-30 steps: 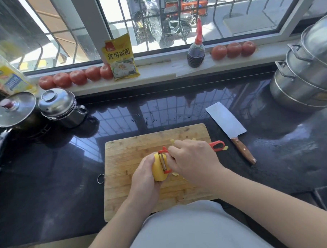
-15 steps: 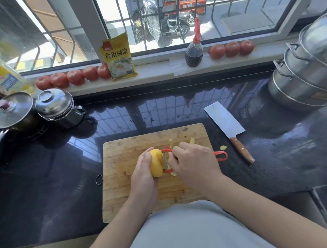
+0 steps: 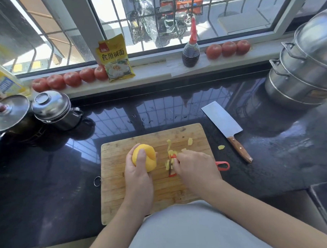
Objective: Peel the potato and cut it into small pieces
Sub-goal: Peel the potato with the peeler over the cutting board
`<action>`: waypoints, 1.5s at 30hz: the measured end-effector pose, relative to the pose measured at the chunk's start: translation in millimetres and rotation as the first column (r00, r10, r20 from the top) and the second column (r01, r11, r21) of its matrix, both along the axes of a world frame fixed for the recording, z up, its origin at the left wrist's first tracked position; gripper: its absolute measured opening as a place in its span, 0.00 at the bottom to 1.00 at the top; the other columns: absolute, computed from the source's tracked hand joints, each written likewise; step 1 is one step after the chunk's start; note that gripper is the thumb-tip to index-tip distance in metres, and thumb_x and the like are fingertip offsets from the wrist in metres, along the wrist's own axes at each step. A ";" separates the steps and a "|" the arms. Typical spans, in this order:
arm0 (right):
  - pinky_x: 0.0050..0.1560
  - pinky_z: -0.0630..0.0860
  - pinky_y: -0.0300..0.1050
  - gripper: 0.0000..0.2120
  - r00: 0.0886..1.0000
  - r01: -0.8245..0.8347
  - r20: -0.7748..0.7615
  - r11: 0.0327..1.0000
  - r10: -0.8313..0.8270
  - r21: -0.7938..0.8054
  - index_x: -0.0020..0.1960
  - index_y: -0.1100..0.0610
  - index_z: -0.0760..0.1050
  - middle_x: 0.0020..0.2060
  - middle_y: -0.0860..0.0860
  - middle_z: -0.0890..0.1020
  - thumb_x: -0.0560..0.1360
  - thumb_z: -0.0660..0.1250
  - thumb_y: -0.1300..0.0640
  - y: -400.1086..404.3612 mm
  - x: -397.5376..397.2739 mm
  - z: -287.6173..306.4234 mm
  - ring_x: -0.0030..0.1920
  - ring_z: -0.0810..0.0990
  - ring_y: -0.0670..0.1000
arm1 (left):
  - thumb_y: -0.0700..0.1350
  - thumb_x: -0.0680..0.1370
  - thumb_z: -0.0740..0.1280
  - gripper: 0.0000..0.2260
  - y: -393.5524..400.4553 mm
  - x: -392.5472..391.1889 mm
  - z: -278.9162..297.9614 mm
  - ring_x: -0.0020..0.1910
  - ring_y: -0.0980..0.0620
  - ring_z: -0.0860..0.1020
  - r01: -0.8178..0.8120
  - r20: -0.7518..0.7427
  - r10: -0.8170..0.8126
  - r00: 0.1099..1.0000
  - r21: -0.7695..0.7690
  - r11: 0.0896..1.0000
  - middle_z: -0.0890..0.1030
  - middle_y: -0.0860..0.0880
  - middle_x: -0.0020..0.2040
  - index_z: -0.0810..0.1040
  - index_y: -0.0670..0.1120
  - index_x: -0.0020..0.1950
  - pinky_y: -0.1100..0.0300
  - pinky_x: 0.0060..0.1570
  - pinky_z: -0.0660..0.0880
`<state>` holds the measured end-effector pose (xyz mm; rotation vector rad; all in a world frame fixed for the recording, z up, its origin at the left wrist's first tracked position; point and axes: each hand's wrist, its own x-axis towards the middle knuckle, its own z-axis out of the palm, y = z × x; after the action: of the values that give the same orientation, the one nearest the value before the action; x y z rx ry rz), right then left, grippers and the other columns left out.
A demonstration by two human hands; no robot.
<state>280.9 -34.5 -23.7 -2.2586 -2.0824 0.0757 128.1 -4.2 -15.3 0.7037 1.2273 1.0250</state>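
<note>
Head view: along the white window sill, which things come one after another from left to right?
Row of five red tomatoes → yellow food packet → dark sauce bottle with red cap → row of three red tomatoes.

Board (image 3: 124, 196) lower centre on counter (image 3: 49, 185). Cleaver (image 3: 224, 126) right of board. Two lidded pots (image 3: 51, 108) at left edge, stacked steamers (image 3: 302, 71) upper right. Sill (image 3: 156, 71) behind: tomatoes (image 3: 70, 79) left, packet (image 3: 115, 58), bottle (image 3: 191, 51), more tomatoes right.
</note>
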 end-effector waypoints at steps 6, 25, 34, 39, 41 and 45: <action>0.41 0.74 0.49 0.17 0.981 0.147 -0.106 0.981 -0.161 -0.129 0.45 0.52 0.74 0.42 0.51 0.81 0.85 0.51 0.49 8.6 32.2 -12.0 0.43 0.82 0.57 | 0.51 0.85 0.64 0.16 15.1 -2.3 3.7 0.60 0.43 0.78 -0.071 0.303 0.183 0.935 -0.348 0.935 0.79 0.43 0.65 0.74 0.44 0.69 0.52 0.60 0.74; 0.47 0.72 0.54 0.21 0.680 0.125 -0.668 0.945 -0.303 -0.302 0.42 0.52 0.69 0.43 0.51 0.78 0.85 0.48 0.42 0.6 -17.8 50.7 0.47 0.76 0.57 | 0.42 0.79 0.68 0.18 0.4 0.6 4.2 0.54 0.43 0.82 0.102 0.492 0.004 0.871 -0.187 0.977 0.81 0.40 0.57 0.74 0.44 0.69 0.47 0.60 0.75; 0.48 0.77 0.58 0.23 0.534 0.140 -0.730 0.896 -0.426 -0.421 0.44 0.56 0.75 0.39 0.53 0.79 0.84 0.52 0.41 2.7 -18.3 47.6 0.44 0.80 0.59 | 0.47 0.82 0.63 0.18 -6.4 0.8 5.8 0.56 0.44 0.80 0.094 0.431 -0.047 0.901 -0.089 0.992 0.81 0.41 0.57 0.73 0.45 0.72 0.47 0.63 0.74; 0.45 0.77 0.57 0.24 0.535 0.146 -0.725 0.893 -0.434 -0.426 0.42 0.55 0.75 0.37 0.52 0.79 0.84 0.52 0.41 2.1 -17.7 49.2 0.42 0.79 0.57 | 0.47 0.81 0.63 0.19 -7.7 1.6 10.2 0.55 0.45 0.81 0.096 0.439 -0.053 0.897 -0.076 0.993 0.82 0.42 0.56 0.74 0.44 0.72 0.49 0.60 0.76; 0.42 0.75 0.53 0.24 0.548 0.152 -0.716 0.893 -0.432 -0.423 0.42 0.56 0.75 0.36 0.52 0.79 0.84 0.53 0.41 1.6 -16.3 50.9 0.40 0.78 0.57 | 0.46 0.82 0.63 0.18 -8.6 0.9 11.0 0.55 0.45 0.82 0.100 0.437 -0.063 0.897 -0.062 0.993 0.82 0.42 0.56 0.74 0.44 0.71 0.51 0.58 0.79; 0.42 0.77 0.54 0.24 0.582 0.129 -0.687 0.884 -0.435 -0.450 0.42 0.57 0.76 0.37 0.53 0.80 0.83 0.55 0.41 3.3 -13.0 54.9 0.39 0.79 0.56 | 0.46 0.84 0.62 0.17 -12.5 -1.3 11.1 0.57 0.44 0.82 0.117 0.417 -0.096 0.904 -0.026 0.993 0.82 0.41 0.57 0.74 0.44 0.72 0.52 0.58 0.79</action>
<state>267.9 -31.2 31.2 -2.0921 -1.2690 1.2664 126.8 -16.7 -4.2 0.4744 0.8311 0.9871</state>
